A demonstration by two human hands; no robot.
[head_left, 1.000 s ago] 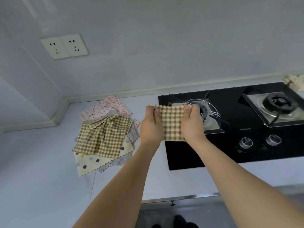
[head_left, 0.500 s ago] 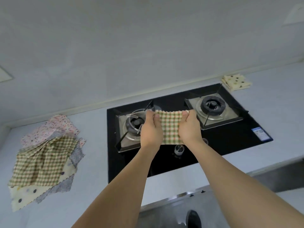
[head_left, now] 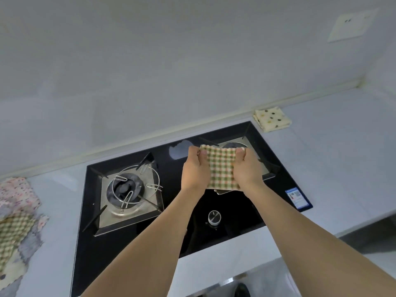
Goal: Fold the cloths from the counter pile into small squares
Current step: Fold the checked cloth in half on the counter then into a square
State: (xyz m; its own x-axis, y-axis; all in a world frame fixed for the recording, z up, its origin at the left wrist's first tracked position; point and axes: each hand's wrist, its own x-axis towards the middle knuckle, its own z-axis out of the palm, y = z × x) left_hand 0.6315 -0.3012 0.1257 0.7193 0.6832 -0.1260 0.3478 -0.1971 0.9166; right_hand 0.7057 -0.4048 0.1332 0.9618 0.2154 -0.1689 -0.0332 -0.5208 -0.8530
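Both hands are gripping a small green-and-cream checked cloth (head_left: 221, 167), already folded down to a compact rectangle, and holding it up in the air above the black gas hob (head_left: 171, 202). The left hand (head_left: 196, 168) is pinching the cloth's left edge, thumb on the near face and fingers curled behind. The right hand (head_left: 247, 167) is pinching the right edge in the same way. The cloth is hanging in front of the right burner (head_left: 240, 145), hiding most of it, so how far above the hob it is sitting is hard to judge.

At the far left edge of the view, the pile of unfolded cloths (head_left: 15, 219) is lying on the pale counter (head_left: 334, 168): a floral one at the back, a checked one over it, greyish and dotted ones beneath. A folded cream cloth with dots (head_left: 272, 118) is resting on the counter just beyond the hob's back right corner, against the wall. The left burner (head_left: 125, 189) is carrying a wire ring support. One control knob (head_left: 214, 217) is showing between the forearms, and a blue label (head_left: 296, 197) is sitting on the hob's right edge. A wall socket (head_left: 351, 25) is mounted high on the right.
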